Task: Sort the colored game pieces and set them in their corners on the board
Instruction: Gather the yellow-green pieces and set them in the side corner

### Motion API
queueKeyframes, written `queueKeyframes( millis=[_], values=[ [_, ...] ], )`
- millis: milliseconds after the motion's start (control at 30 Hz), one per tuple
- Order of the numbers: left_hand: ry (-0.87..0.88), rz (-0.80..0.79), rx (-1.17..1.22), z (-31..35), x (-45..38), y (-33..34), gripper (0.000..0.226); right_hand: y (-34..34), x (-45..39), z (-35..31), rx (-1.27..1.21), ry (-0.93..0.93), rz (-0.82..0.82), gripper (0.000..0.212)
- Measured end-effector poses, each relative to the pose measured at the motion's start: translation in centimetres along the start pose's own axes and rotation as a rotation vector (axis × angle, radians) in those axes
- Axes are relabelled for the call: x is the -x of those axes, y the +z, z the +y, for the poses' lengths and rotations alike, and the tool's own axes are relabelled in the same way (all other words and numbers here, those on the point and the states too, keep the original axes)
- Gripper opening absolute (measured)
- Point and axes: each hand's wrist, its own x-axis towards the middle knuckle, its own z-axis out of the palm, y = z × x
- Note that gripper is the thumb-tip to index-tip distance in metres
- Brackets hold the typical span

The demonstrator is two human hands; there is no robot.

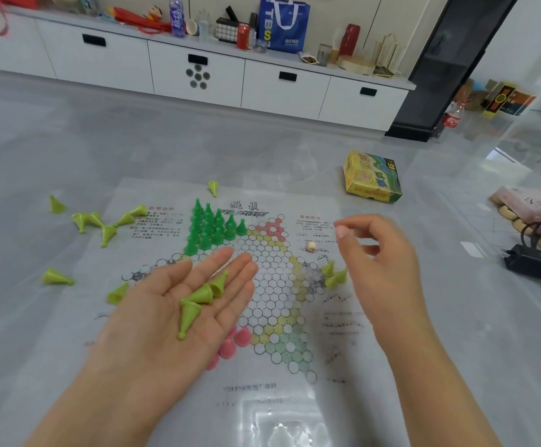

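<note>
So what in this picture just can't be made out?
Head view only:
- pink pieces: partly hidden under the left hand, so no count.
- right hand: fingertips blurred; whether they pinch anything is unclear.
- board: printed text too small and blurred; near edge lost in glare.
- dark green pieces: overlapping, exact number unclear.

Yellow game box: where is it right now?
In the head view the yellow game box lies on the floor off the board's far right corner, beyond the right hand.
</note>
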Motion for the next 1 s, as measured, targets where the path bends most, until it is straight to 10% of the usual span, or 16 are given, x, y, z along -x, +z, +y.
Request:
queueKeyframes(
  millis=[133, 633, 867, 1000],
  values=[
    [-0.05, -0.088, 0.026, -0.2, 0.4, 0.8, 0.043, 2.1, 3.1, -3.6, -0.086, -0.137, -0.304, 0.017],
    [0.075, -0.098, 0.038, 0.1, 0.7, 0.5, 0.038, 5.3, 5.1, -4.5, -0.212, -0.029, -0.478, 0.013],
    [0.223, -0.069, -0.507, -0.2, 1.1, -0.3, 0.027, 5.2, 5.1, -4.5, -0.332, 0.064, -0.533, 0.019],
    [0.099, -0.013, -0.087, -0.1, 0.5, 0.1, 0.036, 4.7, 5.2, -4.6, -0.36, 0.117, -0.575, 0.017]
  ],
)
